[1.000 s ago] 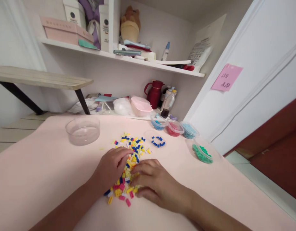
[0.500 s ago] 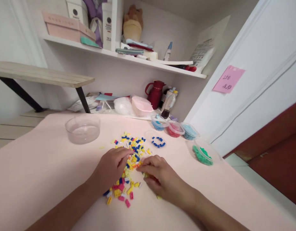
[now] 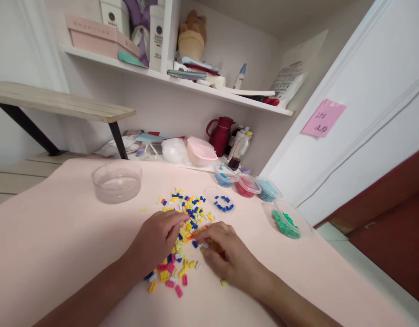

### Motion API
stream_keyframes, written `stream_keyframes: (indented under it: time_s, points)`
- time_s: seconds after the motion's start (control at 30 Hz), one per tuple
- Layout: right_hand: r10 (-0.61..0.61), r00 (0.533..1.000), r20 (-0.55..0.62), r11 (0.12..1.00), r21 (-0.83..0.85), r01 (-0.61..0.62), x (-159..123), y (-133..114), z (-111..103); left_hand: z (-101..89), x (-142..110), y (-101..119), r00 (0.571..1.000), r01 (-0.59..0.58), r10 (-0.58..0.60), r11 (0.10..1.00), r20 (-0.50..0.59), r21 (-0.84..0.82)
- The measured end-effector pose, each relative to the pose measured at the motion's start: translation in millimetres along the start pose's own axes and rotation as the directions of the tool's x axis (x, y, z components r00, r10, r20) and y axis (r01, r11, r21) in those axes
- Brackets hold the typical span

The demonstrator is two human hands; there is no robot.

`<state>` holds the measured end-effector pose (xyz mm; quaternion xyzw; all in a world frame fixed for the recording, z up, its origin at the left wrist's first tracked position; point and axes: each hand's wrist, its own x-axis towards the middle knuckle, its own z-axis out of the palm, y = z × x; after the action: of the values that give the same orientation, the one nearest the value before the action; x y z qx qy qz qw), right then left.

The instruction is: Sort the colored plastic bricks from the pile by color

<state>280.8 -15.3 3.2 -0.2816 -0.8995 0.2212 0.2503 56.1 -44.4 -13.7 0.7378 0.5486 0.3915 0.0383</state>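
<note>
Many small toy building bricks [image 3: 182, 247], yellow, dark blue, pink, white and orange, lie in a loose heap on the table. My left hand [image 3: 162, 236] rests along the heap's left side, thumb and fingers drawn together over it; whatever is between the tips is hidden. To the right, my right hand [image 3: 230, 256] is bent low with index finger and thumb apart. Just beside its index fingertip lies a dark blue brick [image 3: 195, 244]. Behind the heap, a small clear round dish [image 3: 226, 210] holds several dark blue bricks.
An unfilled-looking clear round bowl [image 3: 117, 184] stands back left. Along the right are tubs of blue bricks [image 3: 225, 178], red bricks [image 3: 247, 186], light blue bricks [image 3: 268, 190] and green bricks [image 3: 285, 225]. Behind are a pink box [image 3: 202, 152] and a red jug [image 3: 221, 135].
A dark blue brick now shows apart from the heap by my right fingertips, whose index finger and thumb have shifted slightly. My left hand has stayed almost still.
</note>
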Motion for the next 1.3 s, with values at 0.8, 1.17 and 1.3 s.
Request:
stream_keyframes:
  time_s: [0.8, 1.17, 1.3]
  points:
    - [-0.094, 0.995, -0.033, 0.98, -0.178, 0.087, 0.5, -5.7, 14.9, 0.1, 0.9, 1.5, 1.0, -0.021, 0.021, 1.0, 0.018, 0.002]
    - [0.146, 0.907, -0.394, 0.986, -0.01, -0.164, 13.9, 35.2, -29.8, 1.8, -1.3, -6.7, 1.0, 0.005, -0.005, 0.999, -0.012, 0.039]
    - [0.208, 0.836, -0.508, 0.967, -0.018, -0.252, 20.1, 71.5, -44.1, 3.5, -1.1, -8.8, 1.0, 0.015, -0.014, 0.999, -0.014, 0.041]
